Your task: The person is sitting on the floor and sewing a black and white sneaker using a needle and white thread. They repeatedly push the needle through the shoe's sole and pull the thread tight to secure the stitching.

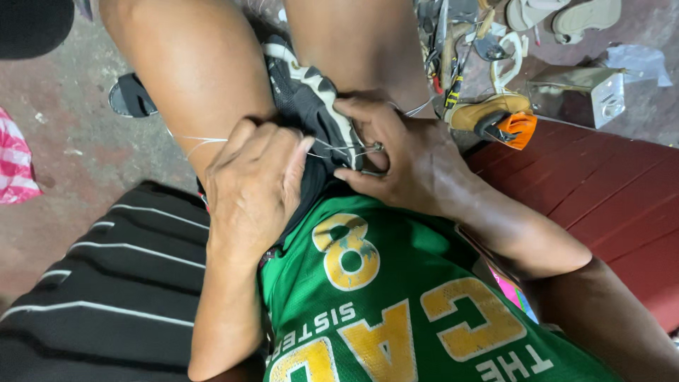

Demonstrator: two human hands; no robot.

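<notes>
Black shoe (311, 106) with white trim wedged between my knees, sole side toward right hand. Left hand (254, 187) curled over upper, fingers pressed together, clamping shoe plus white thread (205, 141) running off over left thigh. Right hand (403, 152) pinching metal needle tool (368, 148) poked into edge. Looks mid-stitch; how much seam done, can't tell, hands hide it. Tools (460, 42) piled on floor by red bench (608, 191)

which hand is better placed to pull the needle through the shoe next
Probably the right hand: its fingertips sit at the needle poking from the black shoe. The left hand clamps the shoe and seems to hold the thread taut.
</notes>
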